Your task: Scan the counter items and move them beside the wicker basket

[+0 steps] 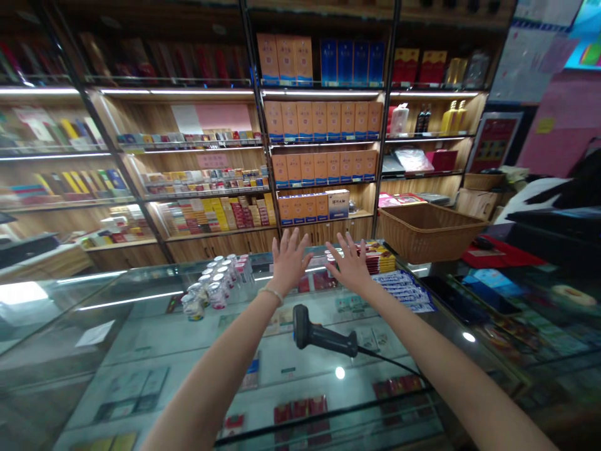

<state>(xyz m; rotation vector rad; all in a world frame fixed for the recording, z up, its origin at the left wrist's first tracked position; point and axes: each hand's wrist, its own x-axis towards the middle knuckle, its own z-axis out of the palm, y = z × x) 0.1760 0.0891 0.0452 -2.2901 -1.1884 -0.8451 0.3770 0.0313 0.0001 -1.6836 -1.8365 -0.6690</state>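
Note:
My left hand [290, 264] is stretched out above the glass counter [178, 351], its fingers spread and holding nothing; a light band circles the wrist. To its right, my right hand [348, 263] is also spread and empty, beside blue-and-white packets [404, 290] and a stack of red and yellow packs [381, 258]. A dark handheld scanner [323, 334] lies on the glass between my forearms, its cable running to the right under my right arm. Small clear-lidded containers [218, 282] stand in rows left of my left hand.
A wicker basket [429, 228] stands at the counter's back right, near a red mat [504, 254] and dark phones [453, 299]. Shelves [323, 145] of boxes line the wall behind. Packs show beneath the glass.

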